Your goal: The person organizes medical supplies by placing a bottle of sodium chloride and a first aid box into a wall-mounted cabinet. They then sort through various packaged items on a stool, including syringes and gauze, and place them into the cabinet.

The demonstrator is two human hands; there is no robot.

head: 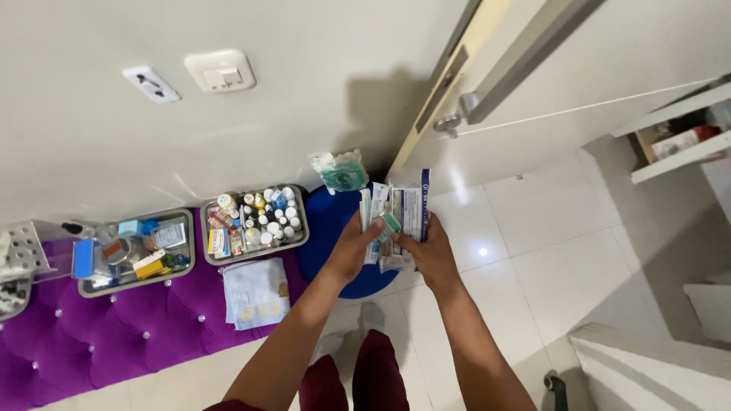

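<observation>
Your hands grip a fanned bundle of small white, blue and green cardboard medicine boxes [396, 217], long axes pointing to 12 o'clock. Left hand [352, 250] closes on it from 9 o'clock, right hand [432, 255] from 4. A round blue stool [327, 221] lies beneath; a steel tray of vials [255, 222] sits at 9 o'clock.

Between my fingers [378, 228] I see a stack of flat cardboard boxes [396, 217], their printed faces smooth with a slight sheen. Left of the fingers, two metal trays [301, 228] look brushed and dull, resting on purple buttoned velvet bench [114, 327], soft and matt. A folded cloth [255, 293] looks woven. Right of them, floor tiles [533, 251] shine glossy.
</observation>
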